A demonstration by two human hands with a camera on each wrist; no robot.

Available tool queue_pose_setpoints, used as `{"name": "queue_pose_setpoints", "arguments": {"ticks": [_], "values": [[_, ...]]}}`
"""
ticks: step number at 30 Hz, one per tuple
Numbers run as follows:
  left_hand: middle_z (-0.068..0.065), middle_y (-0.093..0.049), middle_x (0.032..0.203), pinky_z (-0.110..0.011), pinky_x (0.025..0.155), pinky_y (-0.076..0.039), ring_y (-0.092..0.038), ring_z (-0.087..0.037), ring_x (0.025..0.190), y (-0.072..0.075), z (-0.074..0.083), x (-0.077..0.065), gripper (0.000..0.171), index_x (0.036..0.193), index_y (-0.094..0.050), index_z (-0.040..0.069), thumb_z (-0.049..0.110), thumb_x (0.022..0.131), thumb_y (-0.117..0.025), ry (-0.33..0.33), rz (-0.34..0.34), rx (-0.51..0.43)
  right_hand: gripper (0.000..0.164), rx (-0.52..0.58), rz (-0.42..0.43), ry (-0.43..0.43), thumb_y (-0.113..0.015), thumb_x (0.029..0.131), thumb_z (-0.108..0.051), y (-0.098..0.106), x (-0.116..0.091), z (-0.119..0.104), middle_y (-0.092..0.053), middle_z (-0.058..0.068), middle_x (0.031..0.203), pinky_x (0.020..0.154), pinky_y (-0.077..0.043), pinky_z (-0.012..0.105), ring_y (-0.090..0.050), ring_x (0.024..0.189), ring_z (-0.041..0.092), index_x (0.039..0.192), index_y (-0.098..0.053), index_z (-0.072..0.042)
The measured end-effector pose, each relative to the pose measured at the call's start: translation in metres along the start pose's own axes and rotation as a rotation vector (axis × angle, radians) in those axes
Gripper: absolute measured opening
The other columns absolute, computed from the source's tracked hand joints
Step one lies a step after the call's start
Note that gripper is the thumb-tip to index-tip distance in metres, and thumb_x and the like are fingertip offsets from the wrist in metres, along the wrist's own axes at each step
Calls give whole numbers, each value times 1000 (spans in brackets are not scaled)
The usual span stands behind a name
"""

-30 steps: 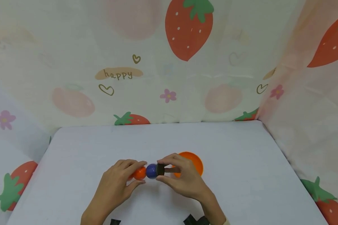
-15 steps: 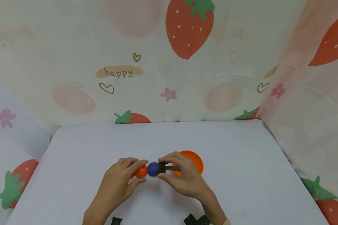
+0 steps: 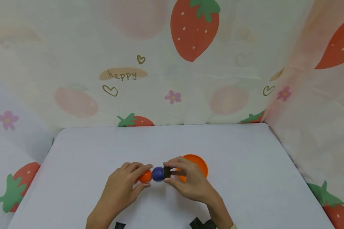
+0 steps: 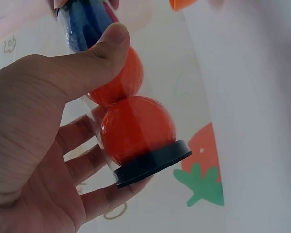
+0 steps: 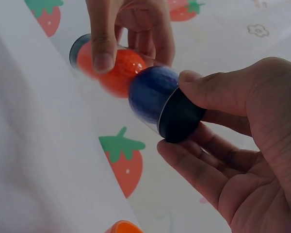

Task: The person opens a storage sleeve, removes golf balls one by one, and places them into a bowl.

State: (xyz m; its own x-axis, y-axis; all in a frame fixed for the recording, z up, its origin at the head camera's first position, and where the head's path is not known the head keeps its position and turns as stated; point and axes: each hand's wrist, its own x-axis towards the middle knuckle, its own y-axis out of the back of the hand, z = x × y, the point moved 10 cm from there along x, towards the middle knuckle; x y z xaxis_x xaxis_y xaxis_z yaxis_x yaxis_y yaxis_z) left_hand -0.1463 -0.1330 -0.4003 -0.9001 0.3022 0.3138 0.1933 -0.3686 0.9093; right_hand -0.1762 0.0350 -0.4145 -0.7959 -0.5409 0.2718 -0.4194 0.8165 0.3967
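A clear tube (image 4: pixel 105 155) with black ends is held sideways above the table between both hands. Inside it sit two orange balls (image 4: pixel 138 126) and a blue ball (image 5: pixel 153 94) in a row. My left hand (image 3: pixel 121 186) grips the tube around the orange balls, its thumb across the wall. The black end (image 4: pixel 153 163) on that side sticks out past the fingers. On the other side, my right hand (image 3: pixel 190 181) pinches the black cap (image 5: pixel 181 116) beside the blue ball between thumb and fingers. The cap sits against the tube's end.
An orange bowl (image 3: pixel 199 163) stands on the white table (image 3: pixel 246 175) just behind my right hand, which partly hides it. Strawberry-printed cloth (image 3: pixel 149 101) rises at the back and both sides. Dark pieces (image 3: pixel 202 223) show at the near edge.
Both hands and the tube drift slightly to the right in the head view, along with a small shift of the whole scene. Both grips stay the same.
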Motion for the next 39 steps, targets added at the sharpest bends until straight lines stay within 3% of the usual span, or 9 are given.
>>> {"name": "queue_pose_setpoints", "arguments": {"ticks": [7, 12, 18, 27, 34, 39], "values": [[4, -76, 116, -39, 85, -65, -69, -19, 109, -7, -8, -1, 58, 133, -73, 28, 33, 79, -94, 21, -22, -37, 41, -5, -22, 16, -78, 97, -15, 1, -1, 2, -70, 9, 129, 95, -64, 47, -74, 116, 26, 137, -68, -8], [6, -75, 120, -39, 86, -66, -70, -17, 112, -9, -20, -3, 58, 135, -71, 30, 35, 81, -93, 65, -25, -95, 40, -27, 72, 10, -80, 97, -20, 3, 0, 6, -68, 5, 125, 95, -64, 40, -71, 114, 21, 134, -68, -14], [5, -74, 122, -46, 90, -65, -70, -20, 112, 2, -36, -9, 58, 137, -69, 29, 32, 83, -92, 115, 12, -147, 38, -15, 158, 33, -78, 97, -15, 0, 3, 10, -67, 7, 125, 95, -64, 36, -70, 115, 22, 134, -69, -16], [7, -73, 125, -50, 93, -64, -70, -19, 113, 24, -48, -18, 59, 139, -67, 31, 31, 85, -90, 130, 54, -209, 40, -45, 0, -51, -80, 95, -15, -47, 8, 24, -66, 2, 129, 99, -62, 38, -69, 120, 16, 133, -68, -17], [8, -73, 126, -49, 96, -63, -69, -18, 115, 21, -45, -17, 58, 139, -66, 32, 30, 87, -89, 120, 24, -240, 40, -114, -41, -72, -77, 98, -17, -68, 7, 38, -64, 3, 127, 99, -60, 23, -69, 119, 14, 136, -65, -13], [8, -73, 124, -48, 94, -64, -69, -16, 113, 22, -43, -12, 58, 139, -67, 32, 32, 85, -90, 93, 31, -221, 41, -192, -59, -98, -77, 99, -21, -79, 9, 53, -65, 3, 129, 101, -58, 20, -70, 118, 12, 136, -65, -11]]}}
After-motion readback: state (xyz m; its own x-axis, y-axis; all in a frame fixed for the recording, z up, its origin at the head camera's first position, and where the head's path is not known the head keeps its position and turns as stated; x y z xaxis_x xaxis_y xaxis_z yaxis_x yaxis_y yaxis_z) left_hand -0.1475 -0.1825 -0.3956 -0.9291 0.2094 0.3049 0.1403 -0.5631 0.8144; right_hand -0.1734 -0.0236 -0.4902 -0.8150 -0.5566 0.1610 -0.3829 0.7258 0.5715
